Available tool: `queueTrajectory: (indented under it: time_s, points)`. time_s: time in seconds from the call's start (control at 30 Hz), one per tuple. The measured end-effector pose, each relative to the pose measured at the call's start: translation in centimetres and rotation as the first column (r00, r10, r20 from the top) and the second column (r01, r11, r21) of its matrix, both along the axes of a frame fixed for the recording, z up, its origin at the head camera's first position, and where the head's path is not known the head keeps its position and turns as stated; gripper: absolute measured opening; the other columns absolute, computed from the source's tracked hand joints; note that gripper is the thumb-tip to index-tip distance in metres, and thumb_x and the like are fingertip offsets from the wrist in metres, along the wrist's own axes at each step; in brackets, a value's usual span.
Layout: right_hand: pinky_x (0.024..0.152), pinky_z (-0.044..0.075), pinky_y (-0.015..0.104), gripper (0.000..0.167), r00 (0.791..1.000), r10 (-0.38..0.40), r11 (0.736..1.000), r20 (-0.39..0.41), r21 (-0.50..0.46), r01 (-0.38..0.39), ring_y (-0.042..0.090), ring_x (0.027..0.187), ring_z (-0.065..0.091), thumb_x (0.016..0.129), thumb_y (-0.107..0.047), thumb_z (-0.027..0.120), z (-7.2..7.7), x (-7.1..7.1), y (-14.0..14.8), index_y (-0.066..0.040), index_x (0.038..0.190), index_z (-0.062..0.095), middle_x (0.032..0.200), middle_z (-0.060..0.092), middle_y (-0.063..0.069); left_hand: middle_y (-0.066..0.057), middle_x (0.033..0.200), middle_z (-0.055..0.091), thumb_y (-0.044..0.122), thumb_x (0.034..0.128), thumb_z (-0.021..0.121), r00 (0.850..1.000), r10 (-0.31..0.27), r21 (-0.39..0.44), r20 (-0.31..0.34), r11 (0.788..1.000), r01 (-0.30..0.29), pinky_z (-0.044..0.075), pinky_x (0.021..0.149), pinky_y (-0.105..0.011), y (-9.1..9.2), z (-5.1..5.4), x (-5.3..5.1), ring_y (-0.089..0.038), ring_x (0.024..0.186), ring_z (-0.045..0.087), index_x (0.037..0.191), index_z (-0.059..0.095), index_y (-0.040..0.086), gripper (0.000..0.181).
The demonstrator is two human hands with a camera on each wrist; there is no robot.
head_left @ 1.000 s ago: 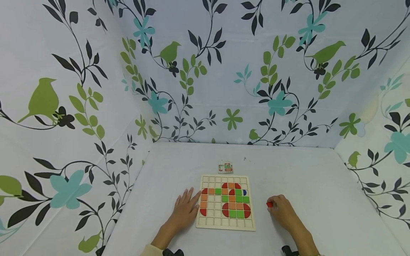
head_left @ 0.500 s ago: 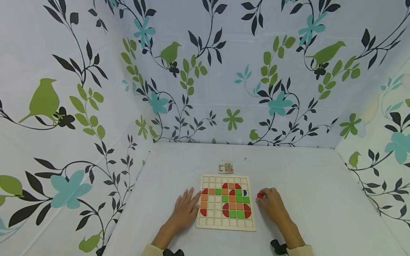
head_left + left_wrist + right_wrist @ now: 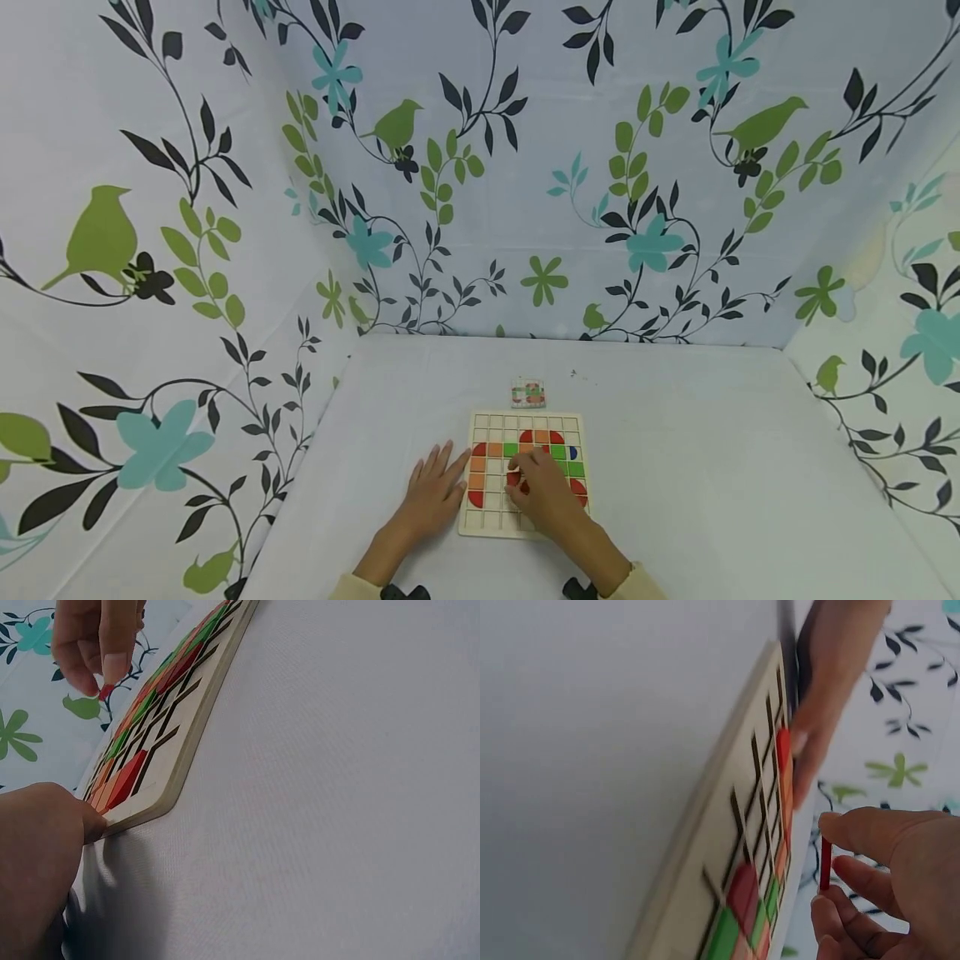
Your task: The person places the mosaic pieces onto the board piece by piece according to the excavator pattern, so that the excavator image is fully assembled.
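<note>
A light wooden grid board (image 3: 487, 523) lies on the table, with red, orange and green tiles set in several of its cells. My left hand (image 3: 432, 496) rests flat at the board's left side, fingers spread and the thumb touching its edge. Over the middle of the board, my right hand (image 3: 551, 496) pinches a small red tile (image 3: 826, 864) between thumb and fingertips. The right wrist view shows that tile edge-on, held apart from the board surface. Part of the pattern is hidden under the right hand in the head view. A blue piece (image 3: 573, 453) sits near the board's right edge.
A small card (image 3: 528, 392) with a coloured tile pattern lies just beyond the board. White cloth covers the table (image 3: 712, 467). Patterned cloth (image 3: 480, 167) with leaves and birds hangs behind and at both sides.
My right hand has moved left from the table beside the board to above the board's middle, still pinching the red tile. The left hand has stayed in place.
</note>
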State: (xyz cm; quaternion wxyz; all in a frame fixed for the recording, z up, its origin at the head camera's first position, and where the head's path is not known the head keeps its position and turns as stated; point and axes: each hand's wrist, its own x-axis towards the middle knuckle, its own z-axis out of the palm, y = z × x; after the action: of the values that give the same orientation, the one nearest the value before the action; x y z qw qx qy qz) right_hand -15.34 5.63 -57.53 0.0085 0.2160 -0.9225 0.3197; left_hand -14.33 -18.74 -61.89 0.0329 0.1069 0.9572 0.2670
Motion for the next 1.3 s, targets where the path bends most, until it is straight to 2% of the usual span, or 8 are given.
queueTrajectory:
  time_s: [0.27, 0.43, 0.67, 0.8, 0.93, 1.07, 1.17, 1.3]
  points:
    - [0.071, 0.048, 0.023, 0.022, 0.995, 0.093, 0.991, -0.034, 0.098, -0.089, 0.007, 0.081, 0.045, 0.087, -0.018, 0.088, -1.5, 0.9, -2.5, -0.016, 0.094, 0.068, 0.091, 0.054, -0.006, -0.023, 0.171, 0.029, 0.030, 0.1102, 0.049, 0.998, -0.004, 0.035, -0.060, 0.999, 0.006, 0.015, 0.122, -0.076, -0.2, -1.4, -0.1, -0.051, 0.158, 0.021, 0.163, 0.042, 0.021, 0.054]
    - [0.073, 0.047, 0.023, 0.020, 0.995, 0.098, 0.988, -0.018, 0.121, -0.095, 0.007, 0.082, 0.044, 0.089, -0.023, 0.087, -2.0, 1.0, -2.7, -0.017, 0.097, 0.069, 0.091, 0.053, -0.007, -0.019, 0.172, 0.028, 0.032, 0.1103, 0.050, 0.998, 0.008, 0.011, -0.066, 1.000, -0.008, 0.016, 0.123, -0.073, -0.3, -1.8, -0.3, -0.048, 0.159, 0.020, 0.163, 0.042, 0.023, 0.054]
    - [0.082, 0.055, 0.025, 0.013, 0.996, 0.091, 0.991, 0.023, 0.097, -0.093, 0.006, 0.087, 0.050, 0.094, -0.019, 0.082, -2.0, 0.9, -2.3, -0.015, 0.103, 0.074, 0.096, 0.057, -0.008, -0.024, 0.170, 0.030, 0.030, 0.1101, 0.050, 0.998, -0.019, 0.045, -0.058, 0.999, 0.022, 0.016, 0.120, -0.077, -0.2, -0.9, -0.1, -0.053, 0.157, 0.021, 0.163, 0.043, 0.019, 0.054]
    - [0.086, 0.059, 0.026, 0.009, 0.995, 0.104, 0.989, 0.007, 0.100, -0.105, 0.005, 0.088, 0.054, 0.097, -0.013, 0.078, -1.9, 1.0, -2.2, -0.015, 0.105, 0.075, 0.097, 0.060, -0.008, -0.024, 0.170, 0.031, 0.028, 0.1102, 0.051, 0.999, -0.018, 0.022, -0.042, 1.000, 0.019, 0.018, 0.121, -0.076, -0.1, -0.5, -0.1, -0.052, 0.157, 0.023, 0.162, 0.044, 0.017, 0.053]
    - [0.087, 0.059, 0.025, 0.009, 0.992, 0.123, 0.985, -0.013, 0.121, -0.121, 0.004, 0.088, 0.056, 0.097, -0.012, 0.077, -1.9, 0.8, -2.4, -0.015, 0.105, 0.075, 0.098, 0.062, -0.007, -0.022, 0.171, 0.029, 0.029, 0.1107, 0.050, 0.999, -0.015, -0.003, -0.029, 1.000, 0.015, 0.018, 0.122, -0.074, -0.2, -0.5, -0.2, -0.049, 0.159, 0.022, 0.163, 0.043, 0.019, 0.053]
    - [0.088, 0.059, 0.025, 0.009, 0.991, 0.130, 0.984, 0.018, 0.120, -0.131, 0.004, 0.088, 0.055, 0.097, -0.013, 0.078, -1.9, 0.7, -2.6, -0.015, 0.106, 0.075, 0.099, 0.062, -0.007, -0.023, 0.170, 0.030, 0.028, 0.1104, 0.050, 0.999, -0.025, 0.018, -0.043, 0.999, 0.026, 0.018, 0.121, -0.076, -0.2, -0.5, -0.2, -0.052, 0.157, 0.022, 0.162, 0.044, 0.019, 0.053]
    - [0.087, 0.059, 0.024, 0.009, 0.988, 0.154, 0.983, 0.022, 0.100, -0.155, 0.004, 0.089, 0.055, 0.097, -0.012, 0.078, -1.8, 0.5, -2.5, -0.013, 0.105, 0.075, 0.100, 0.062, -0.006, -0.027, 0.168, 0.033, 0.027, 0.1097, 0.052, 0.997, -0.031, 0.039, -0.068, 0.999, 0.034, 0.018, 0.118, -0.079, -0.2, -0.6, -0.2, -0.056, 0.155, 0.025, 0.161, 0.045, 0.017, 0.053]
    - [0.087, 0.059, 0.025, 0.010, 0.986, 0.165, 0.985, 0.011, 0.057, -0.165, 0.006, 0.094, 0.057, 0.097, -0.012, 0.077, -1.3, 0.3, -1.9, -0.012, 0.107, 0.075, 0.104, 0.064, -0.005, -0.026, 0.168, 0.034, 0.027, 0.1096, 0.053, 0.998, -0.019, 0.043, -0.055, 0.999, 0.021, 0.017, 0.119, -0.078, -0.3, -0.3, -0.1, -0.055, 0.155, 0.025, 0.162, 0.042, 0.012, 0.056]
